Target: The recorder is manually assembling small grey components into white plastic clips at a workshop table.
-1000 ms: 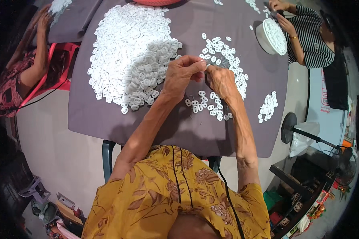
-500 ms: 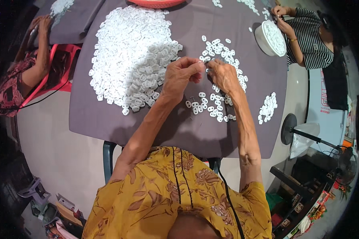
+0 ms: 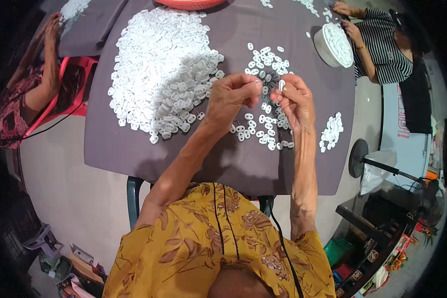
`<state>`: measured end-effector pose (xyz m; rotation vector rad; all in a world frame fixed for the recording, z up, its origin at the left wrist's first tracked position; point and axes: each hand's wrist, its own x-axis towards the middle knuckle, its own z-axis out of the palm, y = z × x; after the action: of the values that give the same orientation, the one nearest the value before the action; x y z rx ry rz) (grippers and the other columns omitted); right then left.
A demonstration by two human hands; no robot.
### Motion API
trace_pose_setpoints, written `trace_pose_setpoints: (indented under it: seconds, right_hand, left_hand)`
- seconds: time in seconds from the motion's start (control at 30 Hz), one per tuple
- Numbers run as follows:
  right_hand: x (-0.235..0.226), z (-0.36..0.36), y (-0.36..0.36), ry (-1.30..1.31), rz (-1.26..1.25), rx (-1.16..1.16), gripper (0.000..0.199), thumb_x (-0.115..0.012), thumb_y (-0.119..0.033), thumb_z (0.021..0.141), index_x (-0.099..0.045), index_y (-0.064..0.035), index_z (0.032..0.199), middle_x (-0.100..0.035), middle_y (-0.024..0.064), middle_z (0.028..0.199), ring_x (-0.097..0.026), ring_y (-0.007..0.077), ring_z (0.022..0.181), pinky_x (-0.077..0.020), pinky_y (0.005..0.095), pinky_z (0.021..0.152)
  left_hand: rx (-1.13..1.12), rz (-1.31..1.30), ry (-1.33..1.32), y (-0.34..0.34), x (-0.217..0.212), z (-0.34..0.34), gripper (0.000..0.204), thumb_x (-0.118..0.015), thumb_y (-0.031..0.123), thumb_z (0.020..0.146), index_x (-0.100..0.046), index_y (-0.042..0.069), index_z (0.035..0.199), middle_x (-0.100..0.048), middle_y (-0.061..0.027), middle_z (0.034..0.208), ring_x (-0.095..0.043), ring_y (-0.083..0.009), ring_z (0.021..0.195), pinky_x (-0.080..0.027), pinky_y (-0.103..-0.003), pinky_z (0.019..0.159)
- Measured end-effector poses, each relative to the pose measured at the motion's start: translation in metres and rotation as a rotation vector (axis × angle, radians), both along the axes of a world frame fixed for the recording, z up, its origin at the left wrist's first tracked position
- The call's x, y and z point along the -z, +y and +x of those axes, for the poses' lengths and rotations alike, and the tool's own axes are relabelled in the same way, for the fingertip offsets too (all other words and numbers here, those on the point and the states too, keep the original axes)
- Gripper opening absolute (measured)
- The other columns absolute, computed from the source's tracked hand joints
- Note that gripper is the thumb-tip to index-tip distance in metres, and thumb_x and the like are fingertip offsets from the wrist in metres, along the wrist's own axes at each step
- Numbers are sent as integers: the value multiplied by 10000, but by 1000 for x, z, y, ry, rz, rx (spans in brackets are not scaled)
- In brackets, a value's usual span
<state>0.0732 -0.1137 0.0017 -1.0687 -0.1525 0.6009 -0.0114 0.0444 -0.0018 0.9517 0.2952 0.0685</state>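
My right hand (image 3: 298, 99) pinches a small white oval plastic piece (image 3: 281, 85) with holes, held upright between thumb and fingers. Facing it, a short gap away, my left hand (image 3: 232, 96) is closed in a pinch; something tiny and pale shows at its fingertips, too small to name. Beneath and between the hands lie loose white oval pieces (image 3: 268, 133) and a dark heap of thin metal bits (image 3: 274, 79), partly hidden by my right hand. Left of my left hand rises a large pile of the same white pieces (image 3: 159, 64).
The brown-grey tablecloth (image 3: 119, 154) covers the table. A smaller cluster of white pieces (image 3: 331, 133) lies at the right edge. Far right stands a white tub (image 3: 328, 47) of pieces, beside a person in a striped top (image 3: 382, 44). A red basket (image 3: 191, 4) sits at the far edge.
My right hand has drawn back to the right from the dark heap and turned, and a white oval piece now shows in its fingers. My left hand stays pinched, nearly in place.
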Motion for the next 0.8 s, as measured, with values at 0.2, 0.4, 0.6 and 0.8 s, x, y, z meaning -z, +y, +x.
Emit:
trace_pose_setpoints:
  seconds: [0.2, 0.4, 0.6, 0.8]
  right_hand:
    - [-17, -13, 1, 2, 166, -18, 191, -549, 6, 779, -550, 53, 964, -590, 125, 761, -589, 216, 697, -480, 297, 661]
    - [-43, -28, 4, -132, -51, 15, 192, -546, -6, 795, -561, 44, 980, -593, 98, 818, -570, 153, 735, -472, 285, 687]
    - [-52, -33, 7, -253, -183, 23, 224, -551, -6, 792, -562, 47, 1010, -599, 68, 852, -564, 119, 763, -447, 247, 731]
    - [-49, -34, 3, -267, -269, 44, 208, -581, -1, 775, -576, 49, 977, -591, 52, 845, -547, 105, 763, -426, 230, 728]
  left_hand:
    - [34, 21, -105, -12, -18, -4, 111, -605, 120, 786, -606, 14, 818, -593, -9, 683, -494, -34, 578, -407, -176, 524]
    - [33, 29, -165, -16, -22, -6, 106, -590, 104, 792, -598, 7, 834, -624, -33, 721, -488, -30, 588, -395, -170, 531]
    - [22, 39, -125, -14, -27, -8, 97, -594, 91, 778, -598, 1, 812, -622, -38, 713, -488, -30, 589, -397, -171, 535]
    - [38, -43, -109, -13, -26, -7, 124, -588, 92, 784, -602, -18, 840, -617, -60, 734, -556, -70, 638, -451, -190, 576]
